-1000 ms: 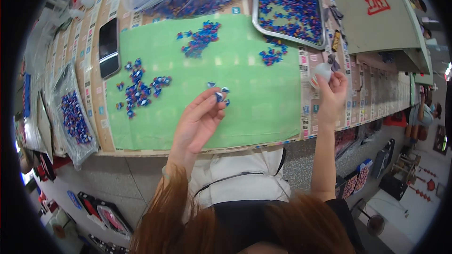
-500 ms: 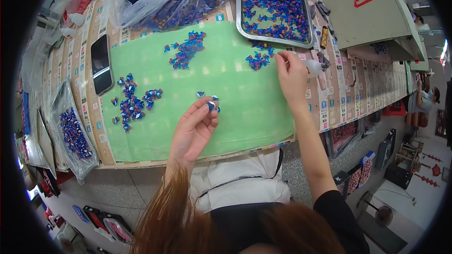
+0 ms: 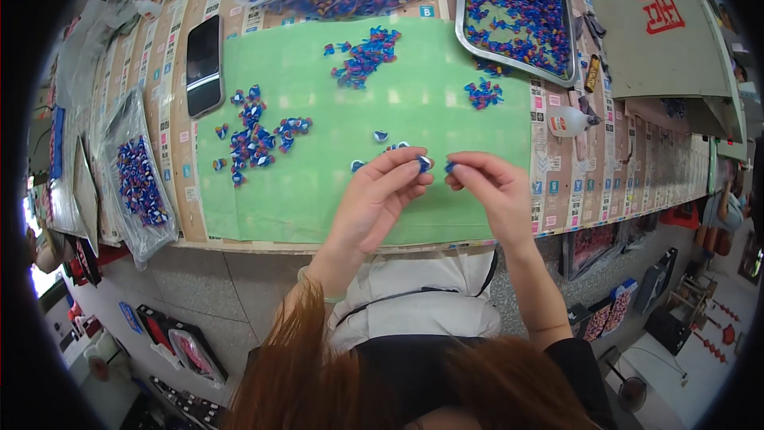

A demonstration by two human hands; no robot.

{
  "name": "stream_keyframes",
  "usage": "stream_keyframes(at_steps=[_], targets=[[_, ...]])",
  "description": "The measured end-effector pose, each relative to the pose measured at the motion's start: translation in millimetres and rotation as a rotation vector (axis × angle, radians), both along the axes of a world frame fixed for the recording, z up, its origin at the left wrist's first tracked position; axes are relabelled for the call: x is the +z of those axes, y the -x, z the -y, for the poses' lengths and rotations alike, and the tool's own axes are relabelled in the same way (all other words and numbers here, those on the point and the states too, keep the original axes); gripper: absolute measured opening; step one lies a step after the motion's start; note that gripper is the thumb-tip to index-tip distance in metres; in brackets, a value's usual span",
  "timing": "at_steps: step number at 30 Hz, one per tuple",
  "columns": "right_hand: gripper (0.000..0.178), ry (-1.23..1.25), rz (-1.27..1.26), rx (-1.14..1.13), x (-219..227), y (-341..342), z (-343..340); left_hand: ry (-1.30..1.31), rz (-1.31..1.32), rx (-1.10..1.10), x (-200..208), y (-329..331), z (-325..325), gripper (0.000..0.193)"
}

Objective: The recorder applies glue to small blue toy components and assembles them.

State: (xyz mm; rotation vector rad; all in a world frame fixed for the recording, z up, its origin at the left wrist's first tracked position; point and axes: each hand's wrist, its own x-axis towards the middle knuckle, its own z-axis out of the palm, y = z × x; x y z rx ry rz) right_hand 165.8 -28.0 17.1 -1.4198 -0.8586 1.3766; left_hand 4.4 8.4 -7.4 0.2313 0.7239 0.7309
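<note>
The left hand (image 3: 380, 201) has its grip closed on a small blue-and-white piece (image 3: 424, 164), and the right hand (image 3: 500, 193) likewise on a tiny blue piece (image 3: 450, 167), both above the rectangular green sheet (image 3: 286, 199), where either could perhaps drop if pinched unevenly.

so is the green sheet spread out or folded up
Spread out: the green sheet lies flat across the table, with small clusters of blue pieces on top.
</note>
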Motion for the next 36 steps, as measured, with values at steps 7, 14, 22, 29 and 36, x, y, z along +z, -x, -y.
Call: stream_keyframes(at_steps=[7, 14, 22, 29, 36], targets=[[0.012, -0.079, 0.223, 0.069, -0.2, 14.2, -0.2, -0.133, -0.114, 0.002, 3.0, 1.1, 4.8, 0.020], [0.009, -0.308, 0.557, 0.160, 7.8, 17.0, -4.2, -0.172, -0.202, -0.014, 5.6, 4.6, 4.4, 0.021], [0.008, -0.111, 0.259, 0.030, -0.5, 23.3, -1.6, -0.395, -0.361, 0.064, 10.6, -2.1, 6.9, 0.022], [0.007, -0.075, 0.083, -0.014, -2.4, 21.9, -3.0, -0.431, -0.396, 0.071, 11.3, -0.8, 5.6, 0.022], [0.008, 0.006, -0.069, -0.051, -1.5, 22.9, -4.7, -0.252, -0.247, 0.059, 10.7, 1.8, 4.9, 0.020]])
